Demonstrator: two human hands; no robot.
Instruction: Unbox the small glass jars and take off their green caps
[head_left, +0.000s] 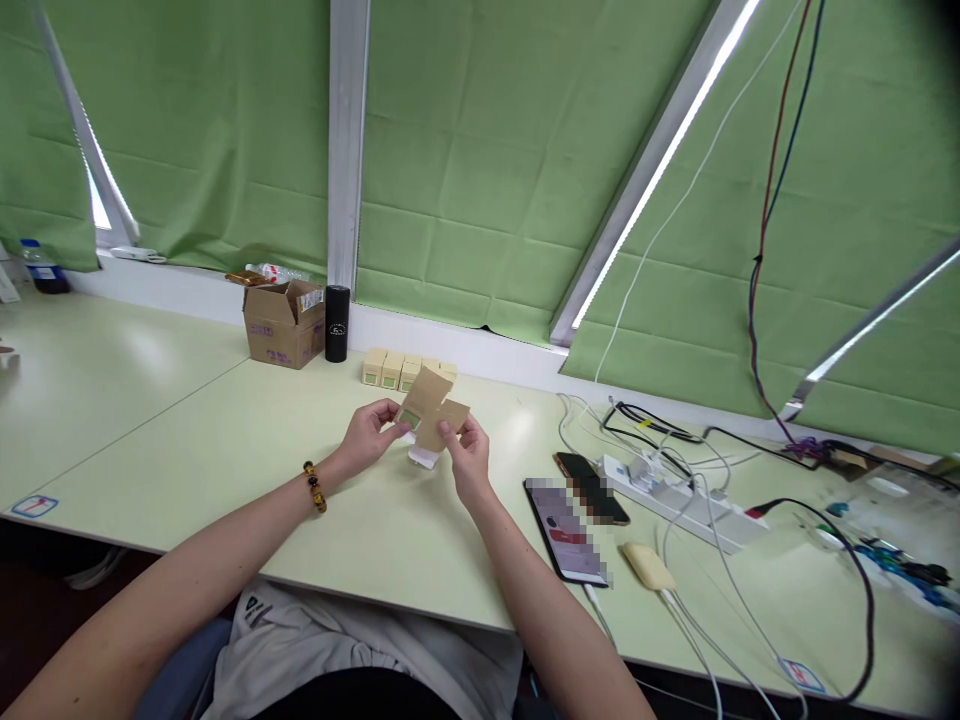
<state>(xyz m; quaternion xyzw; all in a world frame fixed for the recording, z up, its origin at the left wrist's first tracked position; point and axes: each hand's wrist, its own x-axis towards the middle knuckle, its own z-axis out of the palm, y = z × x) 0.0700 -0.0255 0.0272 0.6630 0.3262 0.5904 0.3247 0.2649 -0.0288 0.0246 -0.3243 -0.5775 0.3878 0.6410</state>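
Observation:
Between my hands, above the table [337, 540], is a partly unfolded small cardboard box [429, 400] with brown flaps and a green-edged window. My left hand [369, 432] pinches its left edge between thumb and fingers. On the right side, my right hand [466, 452] grips a flap, the thumb pressed on its face. Below the cardboard shows a small white piece [423, 457]; whether it is attached I cannot tell. Just behind my hands stands a row of several small tan boxes [391, 370] with green labels.
At the back left stand an open carton [285, 325] and a black tumbler [337, 325]. To the right lie two phones [555, 520] [589, 485], a yellow charger-like block [648, 567], a white power strip [690, 505] and tangled cables. A blue-capped bottle [43, 268] is far left.

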